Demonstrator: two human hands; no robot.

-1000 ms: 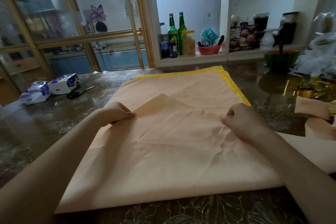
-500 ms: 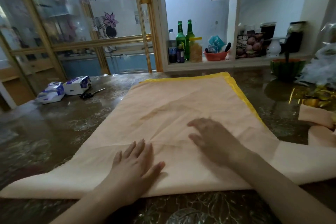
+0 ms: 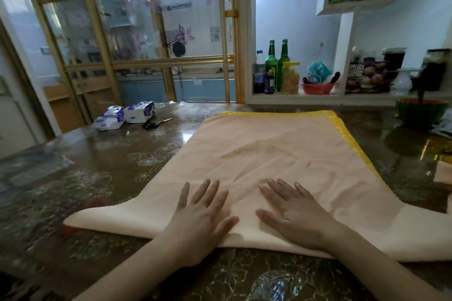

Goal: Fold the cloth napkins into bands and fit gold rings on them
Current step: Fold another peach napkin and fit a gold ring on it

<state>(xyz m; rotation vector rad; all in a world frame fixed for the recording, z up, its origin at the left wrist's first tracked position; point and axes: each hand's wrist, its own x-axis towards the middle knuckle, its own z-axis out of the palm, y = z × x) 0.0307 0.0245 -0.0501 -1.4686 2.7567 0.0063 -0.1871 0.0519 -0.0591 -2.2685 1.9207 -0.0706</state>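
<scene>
A peach cloth napkin (image 3: 274, 151) with a yellow hem along its far and right edges lies spread on the glossy brown table (image 3: 97, 178). Its near part is folded into a long strip that runs left and right along the front. My left hand (image 3: 203, 212) lies flat on that fold, fingers straight and spread. Just to its right, my right hand (image 3: 291, 212) presses flat on the same fold. Both hands are palm down and hold nothing. More peach cloth (image 3: 444, 173) shows at the right edge. Something gold (image 3: 437, 148) glints at the far right, too blurred to identify.
Two tissue packs (image 3: 127, 115) and black scissors (image 3: 156, 123) lie at the far left of the table. A green bowl (image 3: 420, 111) stands at the far right. Behind the table a shelf holds green bottles (image 3: 277, 66), jars and a red basket (image 3: 318, 88).
My hands let go of the pinched cloth edge, brought the fold down toward me and flattened on it. The right hand slid nearer, beside the left. The camera tilted up.
</scene>
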